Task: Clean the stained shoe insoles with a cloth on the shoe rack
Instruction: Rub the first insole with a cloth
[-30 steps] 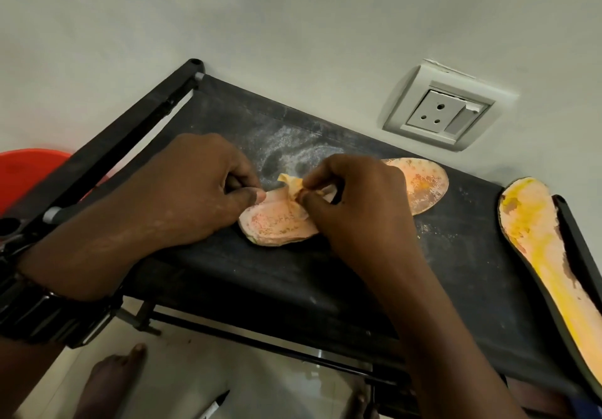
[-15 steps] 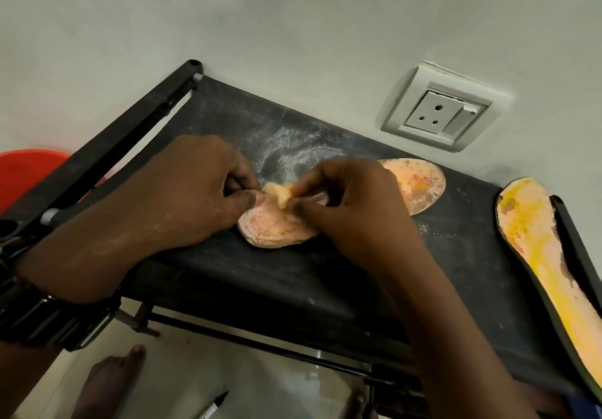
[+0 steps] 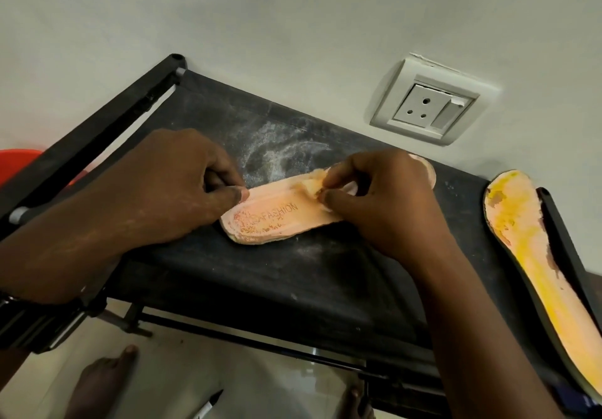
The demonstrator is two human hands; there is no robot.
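Peach insole [image 3: 277,220] flat on dusty black fabric rack [image 3: 293,288]. Left hand [image 3: 169,187] fingers pinch its edge; right hand [image 3: 374,200] fingers pinch crumpled cloth [image 3: 312,185]. Yellow-stained second insole [image 3: 527,255] at right edge.

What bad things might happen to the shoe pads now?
The left hand pinches the peach insole at its end and the right hand pinches a wrinkled spot; pulling might tear it. The yellow-stained insole lies at the right edge of the rack and might slide off.
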